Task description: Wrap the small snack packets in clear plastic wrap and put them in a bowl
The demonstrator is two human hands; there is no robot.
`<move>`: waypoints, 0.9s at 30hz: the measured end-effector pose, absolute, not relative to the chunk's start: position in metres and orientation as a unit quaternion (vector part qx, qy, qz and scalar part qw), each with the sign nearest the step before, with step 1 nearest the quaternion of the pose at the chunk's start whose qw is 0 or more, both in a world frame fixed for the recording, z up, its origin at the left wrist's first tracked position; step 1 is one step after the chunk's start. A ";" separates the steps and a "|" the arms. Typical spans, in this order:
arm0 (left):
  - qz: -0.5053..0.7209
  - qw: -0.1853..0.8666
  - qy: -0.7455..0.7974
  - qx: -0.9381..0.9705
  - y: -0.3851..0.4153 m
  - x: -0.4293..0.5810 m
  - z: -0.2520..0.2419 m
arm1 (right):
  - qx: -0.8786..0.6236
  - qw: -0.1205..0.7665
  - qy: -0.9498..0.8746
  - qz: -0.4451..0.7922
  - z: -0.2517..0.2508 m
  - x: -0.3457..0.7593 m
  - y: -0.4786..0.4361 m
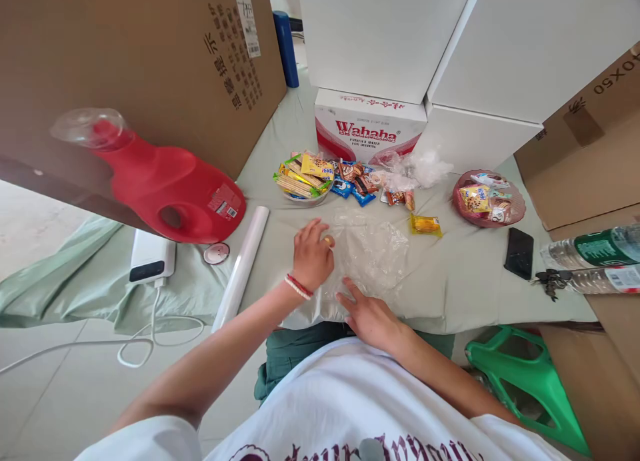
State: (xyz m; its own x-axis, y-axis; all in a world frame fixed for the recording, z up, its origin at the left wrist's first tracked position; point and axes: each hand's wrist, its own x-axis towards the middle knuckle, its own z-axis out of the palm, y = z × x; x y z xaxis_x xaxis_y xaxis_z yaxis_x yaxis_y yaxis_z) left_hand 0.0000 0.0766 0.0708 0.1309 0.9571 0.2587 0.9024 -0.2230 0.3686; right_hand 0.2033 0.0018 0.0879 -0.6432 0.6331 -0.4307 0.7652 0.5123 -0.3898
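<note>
A clear plastic bag lies flat on the pale green cloth before me. My left hand, with red and white bracelets at the wrist, rests on the bag's left edge with fingers curled round a small orange-yellow piece I cannot name. My right hand lies on the bag's near edge, fingers stretched out flat. Just beyond the bag sits a yellow wrapped snack.
A bowl of wrapped snacks, loose snack packets and a pink dish of sweets sit further back. A red detergent jug, power bank, film roll, phone, keys and bottles lie around. Cardboard and white boxes stand behind.
</note>
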 end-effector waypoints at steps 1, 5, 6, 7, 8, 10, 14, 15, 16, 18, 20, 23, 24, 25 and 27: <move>0.213 0.057 0.595 0.772 0.067 0.007 0.072 | 0.412 0.115 0.857 -0.287 0.086 0.199 0.005; 0.138 0.086 0.552 0.818 0.047 0.016 0.056 | 0.422 0.092 0.844 -0.318 0.080 0.189 0.010; 0.122 0.090 0.566 0.810 0.048 0.013 0.049 | 0.422 0.085 0.841 -0.329 0.079 0.190 0.010; 0.109 0.092 0.582 0.801 0.049 0.007 0.042 | 0.420 0.079 0.836 -0.345 0.079 0.193 0.009; 0.099 0.094 0.592 0.794 0.050 0.001 0.035 | 0.413 0.074 0.829 -0.370 0.079 0.197 0.009; 0.081 0.097 0.593 0.795 0.053 -0.011 0.026 | 0.384 0.056 0.805 -0.449 0.082 0.212 0.013; 0.059 0.104 0.574 0.810 0.051 -0.020 0.022 | 0.395 -0.021 0.770 -0.500 0.093 0.250 0.060; 0.059 0.106 0.574 0.810 0.050 -0.019 0.022 | 0.436 -0.034 0.778 -0.450 0.096 0.255 0.080; 0.059 0.108 0.574 0.810 0.049 -0.018 0.023 | 0.481 -0.032 0.790 -0.380 0.097 0.257 0.103; 0.064 0.113 0.575 0.808 0.048 -0.015 0.024 | 0.537 0.013 0.810 -0.235 0.098 0.250 0.148; 0.069 0.113 0.576 0.806 0.047 -0.013 0.023 | 0.546 0.051 0.821 -0.160 0.094 0.229 0.187; 0.069 0.109 0.578 0.806 0.048 -0.014 0.023 | 0.541 0.048 0.832 -0.109 0.082 0.189 0.224; 0.068 0.107 0.579 0.805 0.048 -0.014 0.022 | 0.550 0.043 0.829 -0.090 0.077 0.177 0.232; 0.067 0.106 0.580 0.805 0.048 -0.014 0.022 | 0.564 0.037 0.821 -0.073 0.072 0.168 0.238; 0.066 0.104 0.581 0.805 0.047 -0.015 0.022 | 0.606 0.025 0.793 -0.061 0.062 0.158 0.248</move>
State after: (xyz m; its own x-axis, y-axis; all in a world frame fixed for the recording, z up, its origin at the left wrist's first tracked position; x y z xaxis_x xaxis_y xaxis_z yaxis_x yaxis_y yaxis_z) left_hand -0.0150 0.0472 0.0217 0.3162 0.9486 -0.0150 0.9213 -0.3033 0.2434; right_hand 0.1583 0.2479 0.0623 -0.2653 0.9575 -0.1134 0.9635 0.2590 -0.0670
